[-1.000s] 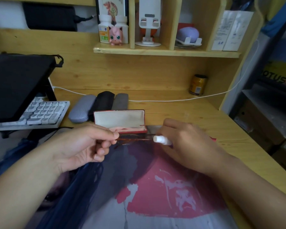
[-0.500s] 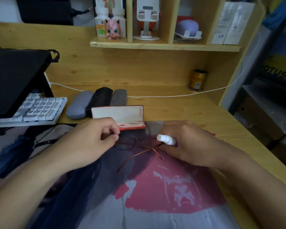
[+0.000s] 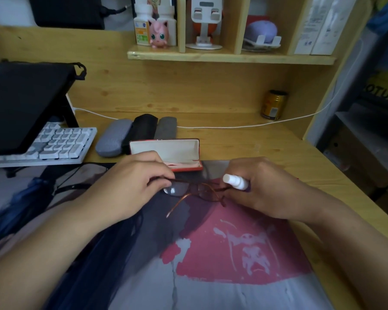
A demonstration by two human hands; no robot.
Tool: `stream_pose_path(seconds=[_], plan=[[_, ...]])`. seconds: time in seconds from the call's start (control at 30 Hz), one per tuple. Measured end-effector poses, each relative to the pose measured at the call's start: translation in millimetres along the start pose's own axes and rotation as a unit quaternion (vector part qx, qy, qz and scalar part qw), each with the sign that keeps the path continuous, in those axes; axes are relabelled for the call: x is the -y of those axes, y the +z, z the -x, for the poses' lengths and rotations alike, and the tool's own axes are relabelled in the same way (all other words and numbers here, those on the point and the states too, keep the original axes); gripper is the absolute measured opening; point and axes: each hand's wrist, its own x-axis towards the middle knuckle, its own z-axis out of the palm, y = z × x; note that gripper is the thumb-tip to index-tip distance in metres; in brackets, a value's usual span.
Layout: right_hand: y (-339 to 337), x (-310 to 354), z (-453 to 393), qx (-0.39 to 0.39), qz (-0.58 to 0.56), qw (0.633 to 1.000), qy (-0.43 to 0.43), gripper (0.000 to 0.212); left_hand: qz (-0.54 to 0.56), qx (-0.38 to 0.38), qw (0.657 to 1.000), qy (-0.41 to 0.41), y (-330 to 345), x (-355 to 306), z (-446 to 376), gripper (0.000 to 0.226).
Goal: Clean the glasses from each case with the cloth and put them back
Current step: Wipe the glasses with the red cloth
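Note:
Thin brown-framed glasses [image 3: 195,191] hang just above the printed desk mat [image 3: 211,253], their temples unfolded toward me. My left hand [image 3: 132,184] pinches the frame's left end. My right hand [image 3: 262,189] grips a small white spray bottle [image 3: 235,181] whose nozzle points left at the lenses. Just behind the hands lies the open red case [image 3: 166,151], with a pale lining and nothing visible inside. Behind it three closed cases stand side by side: grey-blue [image 3: 113,137], black [image 3: 142,128] and grey [image 3: 165,127]. No cloth is visible.
A white keyboard [image 3: 54,144] and a black-covered stand [image 3: 20,104] fill the left. A white cable [image 3: 233,126] runs along the desk's back, and a gold can [image 3: 273,105] stands at the back right. Above is a shelf [image 3: 222,58] with bottles and figures.
The glasses came out of the red case and toward me, and their temples unfolded. Both hands moved slightly nearer, with the spray bottle still in my right hand.

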Motion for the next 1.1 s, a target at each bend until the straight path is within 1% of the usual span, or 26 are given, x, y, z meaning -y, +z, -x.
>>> stream_pose_path(seconds=[0.07, 0.13, 0.2, 0.27, 0.3, 0.33, 0.4, 0.47, 0.5, 0.53, 0.63, 0.67, 0.7, 0.73, 0.8, 0.83, 1.0, 1.03, 1.1], plan=[[-1.8, -0.5, 0.6, 0.0, -0.005, 1.0, 0.012, 0.012, 0.056, -0.061, 0.996, -0.021, -2.6, -1.4, -2.2, 0.011], [-4.5, -0.9, 1.0, -0.012, -0.02, 0.999, 0.033, 0.011, 0.156, -0.108, 0.98, -0.063, -4.7, -5.4, -4.4, 0.013], [-6.7, 0.5, 0.8, -0.034, -0.055, 0.995, 0.069, 0.015, 0.297, -0.144, 0.938, -0.11, -3.7, -11.2, -5.7, 0.011], [-8.1, 5.4, -1.0, -0.071, -0.123, 0.983, 0.116, 0.015, 0.379, -0.19, 0.894, -0.146, 0.4, -16.1, -6.7, 0.013], [-8.6, 8.7, -2.2, -0.093, -0.175, 0.97, 0.139, 0.012, 0.398, -0.208, 0.879, -0.159, 3.0, -16.7, -7.1, 0.015], [-8.6, 11.4, -3.3, -0.118, -0.24, 0.95, 0.161, 0.009, 0.415, -0.224, 0.866, -0.165, 5.1, -17.5, -7.2, 0.016], [-6.5, 13.7, -6.0, -0.171, -0.364, 0.892, 0.206, 0.009, 0.44, -0.245, 0.848, -0.166, 7.1, -19.3, -7.3, 0.017], [-2.7, 14.1, -9.4, -0.207, -0.428, 0.848, 0.233, 0.014, 0.427, -0.263, 0.851, -0.155, 7.8, -21.9, -7.9, 0.017], [-0.2, 14.4, -10.7, -0.212, -0.444, 0.837, 0.239, 0.015, 0.414, -0.271, 0.857, -0.147, 7.7, -24.0, -7.9, 0.018], [2.5, 14.1, -11.7, -0.207, -0.451, 0.834, 0.24, 0.016, 0.395, -0.28, 0.864, -0.139, 7.2, -26.7, -7.6, 0.019], [8.6, 14.8, -12.2, -0.177, -0.43, 0.85, 0.249, 0.024, 0.307, -0.307, 0.892, -0.125, 6.6, -26.8, -5.2, 0.015], [9.0, 15.8, -13.1, -0.179, -0.428, 0.849, 0.252, 0.028, 0.274, -0.315, 0.9, -0.124, 6.3, -23.8, -3.9, 0.014], [8.9, 16.7, -14.4, -0.187, -0.442, 0.839, 0.255, 0.033, 0.246, -0.323, 0.906, -0.123, 5.8, -20.1, -2.5, 0.014], [7.8, 17.8, -15.7, -0.196, -0.471, 0.818, 0.265, 0.037, 0.226, -0.33, 0.908, -0.124, 5.7, -15.7, -1.2, 0.014], [4.6, 20.1, -17.2, -0.204, -0.539, 0.77, 0.274, 0.037, 0.211, -0.34, 0.907, -0.13, 4.9, -11.2, -0.4, 0.014], [3.6, 20.9, -17.1, -0.203, -0.553, 0.762, 0.269, 0.036, 0.211, -0.341, 0.907, -0.131, 4.9, -9.7, -0.7, 0.014], [10.2, 20.7, -16.9, -0.219, -0.529, 0.79, 0.22, 0.019, 0.208, -0.351, 0.904, -0.124, 2.5, -7.1, -2.2, 0.017], [12.2, 22.4, -17.2, -0.22, -0.536, 0.789, 0.204, 0.018, 0.202, -0.355, 0.905, -0.12, 1.6, -8.4, -2.1, 0.02], [16.5, 27.5, -16.9, -0.216, -0.568, 0.776, 0.167, 0.017, 0.195, -0.366, 0.903, -0.114, -0.3, -10.4, -2.3, 0.022]])
